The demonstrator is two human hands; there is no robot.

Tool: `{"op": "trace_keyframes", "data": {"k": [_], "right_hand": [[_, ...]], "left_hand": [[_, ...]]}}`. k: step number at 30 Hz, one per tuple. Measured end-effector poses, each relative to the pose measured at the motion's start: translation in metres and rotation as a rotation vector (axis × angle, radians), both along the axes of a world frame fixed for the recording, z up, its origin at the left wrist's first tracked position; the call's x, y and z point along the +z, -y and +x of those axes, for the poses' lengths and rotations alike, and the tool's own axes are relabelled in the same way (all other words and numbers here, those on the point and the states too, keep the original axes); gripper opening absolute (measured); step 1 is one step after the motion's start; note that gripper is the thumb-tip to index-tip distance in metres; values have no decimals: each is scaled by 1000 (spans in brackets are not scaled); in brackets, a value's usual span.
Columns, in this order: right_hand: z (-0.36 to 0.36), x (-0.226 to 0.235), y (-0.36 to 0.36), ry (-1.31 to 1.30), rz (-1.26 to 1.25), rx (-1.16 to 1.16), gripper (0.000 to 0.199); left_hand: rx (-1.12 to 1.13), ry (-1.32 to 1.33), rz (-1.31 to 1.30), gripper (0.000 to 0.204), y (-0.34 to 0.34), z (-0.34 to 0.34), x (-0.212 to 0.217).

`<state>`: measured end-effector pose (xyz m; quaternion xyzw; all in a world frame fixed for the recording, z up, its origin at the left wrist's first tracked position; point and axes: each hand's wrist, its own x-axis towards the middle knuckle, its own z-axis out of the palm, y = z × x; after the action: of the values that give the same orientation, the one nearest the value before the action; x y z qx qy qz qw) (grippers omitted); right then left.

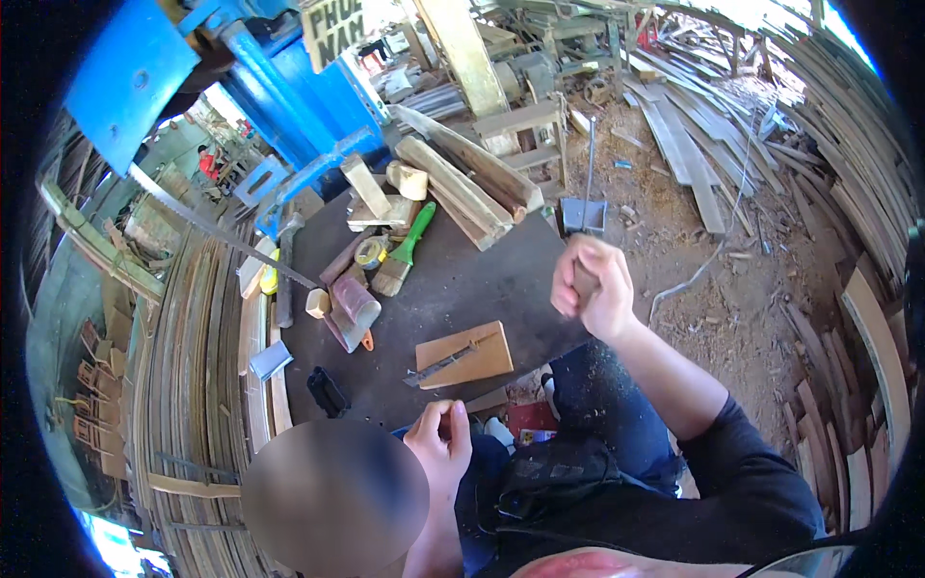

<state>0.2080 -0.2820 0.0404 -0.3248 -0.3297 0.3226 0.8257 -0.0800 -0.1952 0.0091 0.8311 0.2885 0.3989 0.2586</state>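
Fingers [438,416] of the left hand [438,453] were pressed together at the tips, pinching something too small to tell, near the desk's [453,279] near edge. Right hand [593,289] was closed in a fist round a wooden handle [584,281], raised just past the desk's right edge; a thin metal rod [589,159] rose from it. What sat on its far end was unclear.

Wooden board [465,354] lay flat close to the near edge, between the two hands, with a narrow metal blade [441,366] lying across it and sticking out to the left.

Risks, judged: the raised tool could come down off line and hit the left fingers, since they sat close to the board. The blade lay loose, so a jolt could skid it off the near edge toward the lap. The pinched bit could drop into the sawdust floor [732,318] and get lost.

Further in: a black object [328,390] at the near-left corner, a small wood block [318,302], a reddish sanding block [355,303], a tape roll [370,252], and a green-handled brush [403,252]. A hammer [286,275] lay along the left edge. Timber offcuts [462,188] were piled at the far edge and crowded the reach there. Blue machine frame [289,106] stood behind the far-left corner. Planks [694,144] littered the floor beyond.
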Motion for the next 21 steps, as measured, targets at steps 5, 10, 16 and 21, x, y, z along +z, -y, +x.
{"op": "trace_keyframes", "data": {"k": [5,10,16,21], "right_hand": [[-3,23,-30,-702,267,257,32],[-8,38,-33,-749,359,297,30],[-1,29,-34,-824,478,427,31],[-19,31,-20,-1017,497,623,39]], "left_hand": [[-254,146,-228,21,3,59,39],[-415,292,-600,29,6,102,57],[-507,340,-739,29,-6,110,39],[-778,473,-754,32,-8,111,22]]}}
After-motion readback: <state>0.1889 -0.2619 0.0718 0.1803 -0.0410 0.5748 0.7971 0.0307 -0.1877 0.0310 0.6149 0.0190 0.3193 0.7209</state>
